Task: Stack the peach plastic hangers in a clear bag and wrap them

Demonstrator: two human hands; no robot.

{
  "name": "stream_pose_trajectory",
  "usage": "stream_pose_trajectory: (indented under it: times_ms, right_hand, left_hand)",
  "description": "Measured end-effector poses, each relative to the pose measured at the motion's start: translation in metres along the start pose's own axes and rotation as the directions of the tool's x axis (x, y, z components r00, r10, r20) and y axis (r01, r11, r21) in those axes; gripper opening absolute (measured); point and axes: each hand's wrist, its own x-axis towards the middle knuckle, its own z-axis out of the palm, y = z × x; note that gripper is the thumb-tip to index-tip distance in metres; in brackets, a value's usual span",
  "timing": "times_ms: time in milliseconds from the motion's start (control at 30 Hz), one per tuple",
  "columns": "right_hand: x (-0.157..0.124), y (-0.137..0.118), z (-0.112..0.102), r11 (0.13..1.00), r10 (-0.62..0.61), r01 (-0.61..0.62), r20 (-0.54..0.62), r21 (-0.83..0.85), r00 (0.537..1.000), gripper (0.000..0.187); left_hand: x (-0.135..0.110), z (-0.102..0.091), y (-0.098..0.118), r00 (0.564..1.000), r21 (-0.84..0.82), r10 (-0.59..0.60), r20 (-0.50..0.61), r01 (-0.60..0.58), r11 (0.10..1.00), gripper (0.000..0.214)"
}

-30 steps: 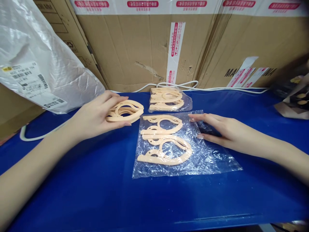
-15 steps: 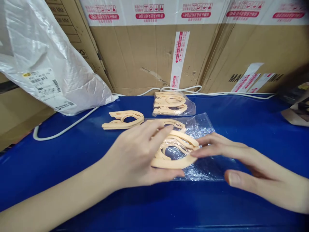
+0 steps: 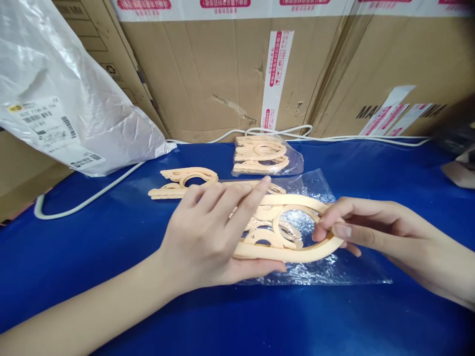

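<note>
A cream plastic folding hanger (image 3: 297,254) is held between both hands, its rounded end to the right. My left hand (image 3: 208,232) wraps over its left part, thumb beneath, and hides that end. Pinched at the rounded end, it also sits between the thumb and fingers of my right hand (image 3: 356,230). Beneath it a clear plastic bag (image 3: 352,269) lies flat on the blue table, and another cream hanger (image 3: 276,188) shows partly behind my left hand. A folded cream hanger (image 3: 196,173) lies to the left of that, partly covered by my left knuckles.
Several cream hangers in a clear bag (image 3: 260,155) lie farther back on the blue table (image 3: 111,237). A white mailing bag (image 3: 92,99) leans at the left. A white cable (image 3: 92,190) runs along the back, before cardboard boxes (image 3: 208,64).
My right hand has moved from touching the hanger's edge to pinching its rounded end. The hanger now extends farther right, with more of it showing. The camera view has shifted slightly.
</note>
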Motion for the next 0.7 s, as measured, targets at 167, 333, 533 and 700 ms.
stream_pose_trajectory:
  times_ms: [167, 333, 533, 700]
  right_hand:
    - [0.001, 0.005, -0.004, 0.998, 0.016, -0.012, -0.064, 0.062, 0.998, 0.01]
    - [0.004, 0.005, -0.005, 0.999, 0.009, -0.004, -0.085, 0.053, 0.996, 0.011]
    - [0.006, 0.007, -0.007, 0.998, 0.015, -0.009, -0.108, 0.056, 0.994, 0.01]
    - [0.006, 0.008, -0.008, 0.998, 0.013, -0.006, -0.091, 0.07, 0.996, 0.009]
  left_hand:
    - [-0.004, 0.005, -0.003, 0.995, -0.109, -0.083, 0.045, 0.088, 0.99, 0.088]
    - [-0.006, 0.01, -0.003, 0.971, -0.318, -0.179, 0.156, 0.221, 0.922, 0.09]
    - [-0.007, 0.015, -0.007, 0.976, -0.294, -0.133, 0.173, 0.18, 0.939, 0.09]
    - [-0.006, 0.016, -0.011, 0.992, -0.15, -0.002, 0.125, 0.02, 0.989, 0.083]
